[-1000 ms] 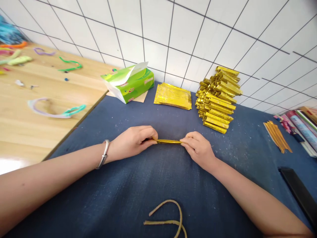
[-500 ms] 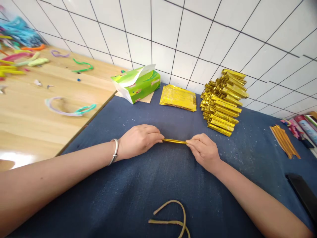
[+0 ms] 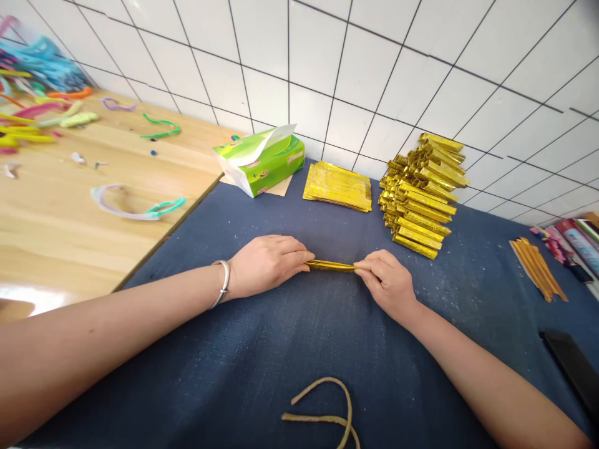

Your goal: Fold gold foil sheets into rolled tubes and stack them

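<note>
The left hand (image 3: 269, 265) and the right hand (image 3: 388, 284) are apart, each pinching one end of a narrow folded gold foil strip (image 3: 332, 266) between thumb and fingers. The strip runs nearly level between the two sets of fingertips, above the middle of the dark blue cloth (image 3: 262, 355); whether it touches the cloth I cannot tell. A silver bangle (image 3: 223, 284) circles the left wrist. Beyond the strip, near the white tiled wall (image 3: 355, 68), lies a stack of flat gold foil sheets (image 3: 337, 187), with a green tissue pack (image 3: 274, 167) to its left and a tall heap of folded gold foil pieces (image 3: 421, 202) just to its right. A tan cord (image 3: 318, 419) curls on the cloth at the near edge of the view. Farther right are a few orange-brown strips (image 3: 538, 268) lying side by side and a black object (image 3: 571, 365), partly cut off by the frame. On the left, the pale wooden tabletop (image 3: 107, 246) bears a purple-and-teal loop (image 3: 167, 207), a bent green strip (image 3: 171, 125) and, near the wall, a blue bundle (image 3: 49, 65).
</note>
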Tool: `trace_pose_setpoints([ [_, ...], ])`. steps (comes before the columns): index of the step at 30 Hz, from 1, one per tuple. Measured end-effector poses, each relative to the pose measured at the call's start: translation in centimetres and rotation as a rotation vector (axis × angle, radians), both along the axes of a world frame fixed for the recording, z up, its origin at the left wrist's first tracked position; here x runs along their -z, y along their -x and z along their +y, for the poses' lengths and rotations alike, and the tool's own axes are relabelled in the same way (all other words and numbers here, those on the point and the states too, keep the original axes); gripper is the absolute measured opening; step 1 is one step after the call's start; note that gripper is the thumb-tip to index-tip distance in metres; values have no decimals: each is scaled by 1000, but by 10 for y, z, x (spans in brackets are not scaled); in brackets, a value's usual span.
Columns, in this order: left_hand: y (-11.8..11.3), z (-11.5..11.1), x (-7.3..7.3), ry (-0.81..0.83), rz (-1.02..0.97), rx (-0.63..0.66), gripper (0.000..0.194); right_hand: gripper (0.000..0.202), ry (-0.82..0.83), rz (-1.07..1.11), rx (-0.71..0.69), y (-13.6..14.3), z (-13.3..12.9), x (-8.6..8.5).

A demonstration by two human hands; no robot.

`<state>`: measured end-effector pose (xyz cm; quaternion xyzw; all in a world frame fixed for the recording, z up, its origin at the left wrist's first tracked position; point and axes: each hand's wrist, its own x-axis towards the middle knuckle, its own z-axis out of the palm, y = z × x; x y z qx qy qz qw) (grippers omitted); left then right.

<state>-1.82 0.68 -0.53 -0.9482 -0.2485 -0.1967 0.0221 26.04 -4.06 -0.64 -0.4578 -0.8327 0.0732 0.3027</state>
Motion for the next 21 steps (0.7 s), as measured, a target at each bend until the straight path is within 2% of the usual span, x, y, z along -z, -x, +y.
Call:
trace_pose_setpoints([
  [12, -3, 0, 0, -30, -2, 11, 22, 12, -14, 37, -3, 1, 1, -1],
  [15, 0, 3, -4, -94, 23, 11, 20, 13, -112, -38, -28, 0, 2, 0],
  [18, 4, 9, -10, -212, 77, 22, 21, 15, -271, -209, -72, -2, 7, 1],
  [21, 8, 15, -14, -296, 141, 83, 24, 16, -389, -359, -144, -5, 10, 0],
])
